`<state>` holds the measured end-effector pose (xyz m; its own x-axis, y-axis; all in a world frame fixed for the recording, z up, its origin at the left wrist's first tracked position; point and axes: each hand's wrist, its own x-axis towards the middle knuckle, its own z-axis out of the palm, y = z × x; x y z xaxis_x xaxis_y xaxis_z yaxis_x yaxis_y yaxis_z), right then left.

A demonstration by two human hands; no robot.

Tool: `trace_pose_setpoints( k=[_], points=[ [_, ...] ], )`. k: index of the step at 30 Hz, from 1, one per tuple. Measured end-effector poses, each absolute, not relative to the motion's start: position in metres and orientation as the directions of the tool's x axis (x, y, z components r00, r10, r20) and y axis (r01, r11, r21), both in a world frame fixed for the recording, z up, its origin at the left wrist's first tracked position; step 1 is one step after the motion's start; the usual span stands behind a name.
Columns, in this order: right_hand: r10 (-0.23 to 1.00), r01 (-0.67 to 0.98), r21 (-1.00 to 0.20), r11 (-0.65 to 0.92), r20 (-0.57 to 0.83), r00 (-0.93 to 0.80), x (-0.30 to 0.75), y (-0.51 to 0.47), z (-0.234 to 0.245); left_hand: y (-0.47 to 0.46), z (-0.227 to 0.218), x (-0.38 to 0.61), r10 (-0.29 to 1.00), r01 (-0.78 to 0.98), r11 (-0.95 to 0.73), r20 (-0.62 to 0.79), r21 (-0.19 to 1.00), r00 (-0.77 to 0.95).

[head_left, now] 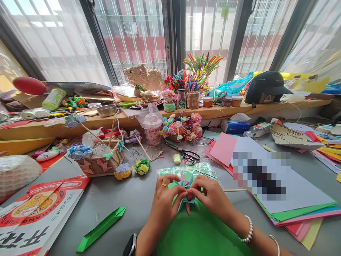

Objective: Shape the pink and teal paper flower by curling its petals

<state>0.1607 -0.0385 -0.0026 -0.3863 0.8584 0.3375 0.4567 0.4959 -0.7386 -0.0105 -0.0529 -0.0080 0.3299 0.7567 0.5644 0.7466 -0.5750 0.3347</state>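
My left hand and my right hand meet at the table's near middle, both pinched on a small folded paper flower in teal and pink. The left hand wears a gold ring, the right wrist two bead bracelets. The flower is held just above a green paper sheet. A packet of green paper in clear wrap lies behind the hands. A thin wooden stick pokes out to the right of my right hand.
Scissors lie behind the packet. A folded green paper strip rests at the near left. A stack of coloured sheets fills the right side. A basket of paper crafts and finished paper balls stand at the left.
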Motion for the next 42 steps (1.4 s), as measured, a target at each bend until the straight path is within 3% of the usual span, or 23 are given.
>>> trace_pose_setpoints(
  k=[12,18,29,35,42],
  points=[
    [0.879,0.491,-0.745,0.453,0.282,-0.383,0.165,-0.033,-0.001,-0.051,-0.009,-0.011,0.784,0.735,-0.56,0.531,0.382,0.322],
    [0.851,0.496,-0.728,0.474,0.232,-0.471,0.172,-0.03,0.005,-0.051,-0.009,-0.01,0.805,0.726,-0.546,0.502,0.417,0.317],
    [0.725,0.426,-0.604,0.674,0.427,-0.54,0.169,-0.032,-0.001,-0.05,-0.016,-0.01,0.83,0.661,-0.53,0.486,0.531,0.275],
    [0.696,0.41,-0.572,0.711,0.488,-0.526,0.169,-0.031,-0.005,-0.05,-0.012,-0.011,0.803,0.703,-0.552,0.514,0.448,0.302],
    [0.804,0.415,-0.708,0.572,0.383,-0.455,0.167,-0.034,0.0,-0.054,-0.01,-0.01,0.712,0.757,-0.584,0.634,0.293,0.303]
  ],
)
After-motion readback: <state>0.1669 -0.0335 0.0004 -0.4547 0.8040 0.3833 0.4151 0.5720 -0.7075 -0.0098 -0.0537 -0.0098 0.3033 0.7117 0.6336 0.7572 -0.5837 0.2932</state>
